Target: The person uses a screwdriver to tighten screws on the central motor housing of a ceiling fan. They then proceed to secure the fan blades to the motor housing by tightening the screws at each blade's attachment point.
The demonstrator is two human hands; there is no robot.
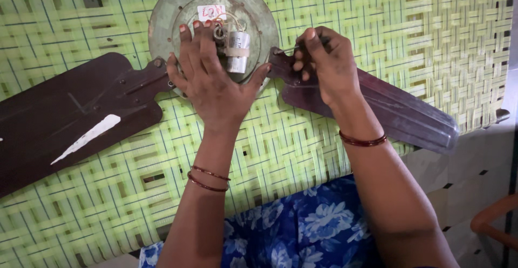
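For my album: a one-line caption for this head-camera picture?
Left hand steadies a ceiling fan motor on a woven green cot; right hand grips a thin tool at a blade bracket.

A: The left hand [213, 79] covers the middle of the round grey-green metal fan housing [162, 25], whose top the picture's edge cuts off.

B: The long dark brown fan blade [65, 117] runs off leftward; whatever thin tool the right hand [324, 63] pinches is mostly hidden.
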